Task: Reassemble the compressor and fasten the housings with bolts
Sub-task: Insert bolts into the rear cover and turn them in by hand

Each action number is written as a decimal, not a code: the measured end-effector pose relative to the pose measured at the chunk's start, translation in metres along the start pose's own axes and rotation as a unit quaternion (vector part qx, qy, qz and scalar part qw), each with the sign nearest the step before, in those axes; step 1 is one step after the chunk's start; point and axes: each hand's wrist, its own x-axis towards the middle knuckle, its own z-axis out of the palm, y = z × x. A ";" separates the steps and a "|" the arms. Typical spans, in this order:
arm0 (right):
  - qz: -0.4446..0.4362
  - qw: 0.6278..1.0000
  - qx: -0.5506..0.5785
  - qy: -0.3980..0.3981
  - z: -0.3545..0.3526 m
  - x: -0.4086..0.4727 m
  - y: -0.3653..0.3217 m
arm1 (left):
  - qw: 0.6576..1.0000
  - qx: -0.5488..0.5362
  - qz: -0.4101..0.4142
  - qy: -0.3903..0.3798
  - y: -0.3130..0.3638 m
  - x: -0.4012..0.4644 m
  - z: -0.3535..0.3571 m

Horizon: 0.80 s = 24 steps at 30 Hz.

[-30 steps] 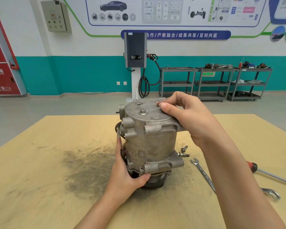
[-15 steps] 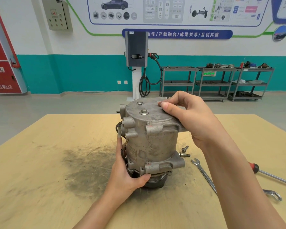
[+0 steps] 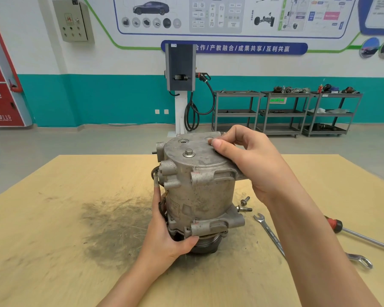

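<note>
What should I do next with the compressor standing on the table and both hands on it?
Probably free the right hand from the grey metal compressor's top cover and pick up one of the two loose steel bolts lying on the wooden table just right of it. The left hand already steadies the base, and only one bolt head shows on top.

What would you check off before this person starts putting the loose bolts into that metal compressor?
1. Compressor standing upright on the table: ok.
2. Left hand grips its lower end, steadying it: ok.
3. Right hand holds the top housing in place: ok.
4. Two loose bolts lie on the table right of the compressor, within sight: ok.
5. Wrench lies on the table nearby, free: ok.
6. Housing bolt holes lined up: cannot tell.
</note>
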 end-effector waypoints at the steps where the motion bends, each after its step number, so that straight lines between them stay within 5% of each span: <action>1: 0.000 1.000 0.000 0.001 0.000 0.000 0.000 | 1.000 0.000 -0.001 0.000 0.000 0.000 0.000; 24: 0.003 0.999 -0.032 -0.031 -0.008 0.002 0.000 | 1.000 -0.011 -0.006 -0.019 0.011 0.003 -0.001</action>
